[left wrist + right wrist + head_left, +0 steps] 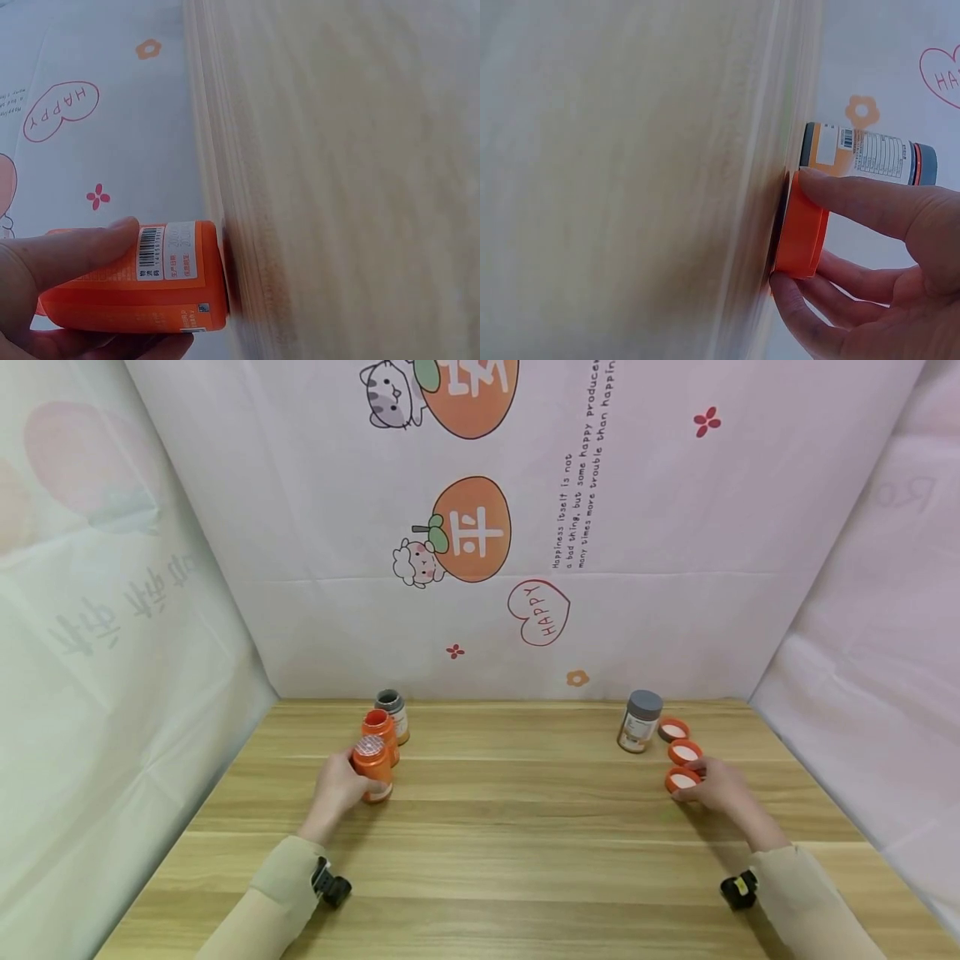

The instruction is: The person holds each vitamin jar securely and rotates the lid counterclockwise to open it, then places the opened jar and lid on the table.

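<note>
My left hand (339, 787) grips an orange bottle (372, 774) with a silvery top and no cap, upright on the table. In the left wrist view, my thumb lies along the side of this bottle (142, 300), beside its barcode label. Right behind it stand an open orange bottle (383, 737) and an open grey bottle (399, 718). Over on the right, my right hand (722, 787) pinches the nearest orange cap (672, 786), which lies with its white inside up. That cap (801, 236) is between thumb and fingers at the tabletop in the right wrist view.
Beyond the held cap lie another orange cap (678, 755) and a dark-sided cap (667, 735), in a row. A bottle with a grey lid (637, 727) stands beside them. White printed sheets (660, 635) wall in the wooden table (510, 835) at the back and sides.
</note>
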Action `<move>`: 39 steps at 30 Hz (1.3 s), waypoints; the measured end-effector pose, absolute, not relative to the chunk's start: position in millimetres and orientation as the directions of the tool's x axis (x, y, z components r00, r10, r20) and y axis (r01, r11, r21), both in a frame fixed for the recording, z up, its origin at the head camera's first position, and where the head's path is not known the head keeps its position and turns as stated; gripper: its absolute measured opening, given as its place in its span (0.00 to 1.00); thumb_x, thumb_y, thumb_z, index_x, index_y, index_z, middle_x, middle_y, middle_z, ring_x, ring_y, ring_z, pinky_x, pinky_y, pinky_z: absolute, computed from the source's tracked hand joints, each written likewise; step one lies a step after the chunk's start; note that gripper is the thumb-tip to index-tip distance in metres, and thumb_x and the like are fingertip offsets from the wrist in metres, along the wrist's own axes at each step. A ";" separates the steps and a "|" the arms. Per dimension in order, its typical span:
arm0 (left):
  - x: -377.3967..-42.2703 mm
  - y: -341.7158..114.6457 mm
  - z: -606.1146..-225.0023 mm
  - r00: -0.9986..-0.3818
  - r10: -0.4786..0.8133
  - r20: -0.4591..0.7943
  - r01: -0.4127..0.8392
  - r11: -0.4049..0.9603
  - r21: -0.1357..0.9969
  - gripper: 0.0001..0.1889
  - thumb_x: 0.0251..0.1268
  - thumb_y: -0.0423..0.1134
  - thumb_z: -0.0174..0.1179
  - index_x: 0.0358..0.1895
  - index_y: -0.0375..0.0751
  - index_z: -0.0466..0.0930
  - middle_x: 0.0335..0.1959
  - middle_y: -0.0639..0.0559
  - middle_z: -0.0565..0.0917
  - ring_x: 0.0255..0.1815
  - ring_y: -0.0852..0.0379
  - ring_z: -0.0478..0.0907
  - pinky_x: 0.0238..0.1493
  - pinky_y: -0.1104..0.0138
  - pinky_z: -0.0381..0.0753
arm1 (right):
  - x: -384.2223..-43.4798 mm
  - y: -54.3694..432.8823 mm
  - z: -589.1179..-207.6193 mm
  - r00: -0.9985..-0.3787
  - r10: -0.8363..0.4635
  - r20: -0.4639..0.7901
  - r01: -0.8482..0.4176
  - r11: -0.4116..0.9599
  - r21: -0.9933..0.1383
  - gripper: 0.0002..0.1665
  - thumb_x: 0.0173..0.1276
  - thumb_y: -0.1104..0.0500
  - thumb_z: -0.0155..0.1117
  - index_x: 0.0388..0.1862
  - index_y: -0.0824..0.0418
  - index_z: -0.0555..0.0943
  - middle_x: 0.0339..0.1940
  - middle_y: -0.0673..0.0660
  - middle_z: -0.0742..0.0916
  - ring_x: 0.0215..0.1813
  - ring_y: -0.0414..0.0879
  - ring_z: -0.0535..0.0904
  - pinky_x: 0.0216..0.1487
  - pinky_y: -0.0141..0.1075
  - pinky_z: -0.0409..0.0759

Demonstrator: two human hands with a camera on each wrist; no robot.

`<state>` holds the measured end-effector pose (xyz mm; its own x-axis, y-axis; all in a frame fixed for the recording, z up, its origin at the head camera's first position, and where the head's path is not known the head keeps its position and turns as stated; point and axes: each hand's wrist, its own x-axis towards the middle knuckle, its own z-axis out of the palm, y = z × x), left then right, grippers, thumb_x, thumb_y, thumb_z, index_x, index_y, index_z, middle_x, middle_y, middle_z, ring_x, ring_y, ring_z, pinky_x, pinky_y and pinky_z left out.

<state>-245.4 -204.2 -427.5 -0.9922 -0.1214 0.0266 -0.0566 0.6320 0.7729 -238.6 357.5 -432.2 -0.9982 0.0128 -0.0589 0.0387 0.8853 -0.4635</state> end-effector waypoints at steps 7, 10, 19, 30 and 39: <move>-247.7 -206.1 -428.9 -0.993 -0.118 0.024 -0.056 0.630 0.775 0.35 0.41 0.29 0.72 0.59 0.26 0.70 0.54 0.31 0.78 0.55 0.38 0.76 0.59 0.48 0.71 | -238.3 362.2 -433.4 -0.998 0.024 -0.054 0.047 0.881 -0.471 0.38 0.49 0.54 0.74 0.51 0.79 0.72 0.48 0.77 0.79 0.45 0.64 0.75 0.45 0.53 0.74; -249.2 -207.3 -429.9 -0.993 -0.117 0.026 -0.055 0.637 0.769 0.35 0.41 0.30 0.72 0.59 0.27 0.70 0.54 0.31 0.78 0.55 0.38 0.76 0.60 0.47 0.70 | -239.3 364.3 -433.7 -0.998 0.035 -0.058 0.058 0.880 -0.471 0.38 0.49 0.54 0.74 0.52 0.79 0.72 0.47 0.76 0.79 0.45 0.63 0.75 0.45 0.53 0.73; -250.9 -209.5 -430.7 -0.993 -0.118 0.011 -0.066 0.632 0.772 0.36 0.41 0.29 0.72 0.59 0.27 0.70 0.55 0.31 0.77 0.56 0.38 0.75 0.61 0.47 0.69 | -242.0 368.9 -433.6 -0.996 0.058 -0.067 0.083 0.880 -0.467 0.38 0.50 0.55 0.73 0.51 0.81 0.71 0.44 0.75 0.79 0.42 0.61 0.75 0.43 0.51 0.74; -251.2 -210.3 -429.7 -0.992 -0.124 -0.017 -0.091 0.620 0.780 0.35 0.43 0.27 0.70 0.60 0.27 0.69 0.56 0.31 0.77 0.56 0.38 0.75 0.60 0.47 0.71 | -245.6 372.8 -431.4 -0.990 0.093 -0.106 0.132 0.867 -0.481 0.39 0.53 0.55 0.72 0.53 0.82 0.69 0.47 0.78 0.78 0.44 0.63 0.75 0.43 0.52 0.75; -252.7 -211.7 -429.9 -0.992 -0.121 -0.024 -0.094 0.620 0.779 0.35 0.44 0.28 0.70 0.61 0.27 0.68 0.57 0.31 0.76 0.57 0.37 0.74 0.60 0.47 0.70 | -247.3 377.0 -434.7 -0.992 0.087 -0.087 0.119 0.870 -0.479 0.38 0.51 0.56 0.72 0.52 0.82 0.70 0.45 0.78 0.78 0.43 0.63 0.76 0.42 0.51 0.74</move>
<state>-252.7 -211.7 -429.9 -0.9924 -0.1208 -0.0241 -0.0944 0.6201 0.7788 -247.3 377.0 -434.7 -0.9924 0.0875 -0.0867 0.1185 0.8698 -0.4790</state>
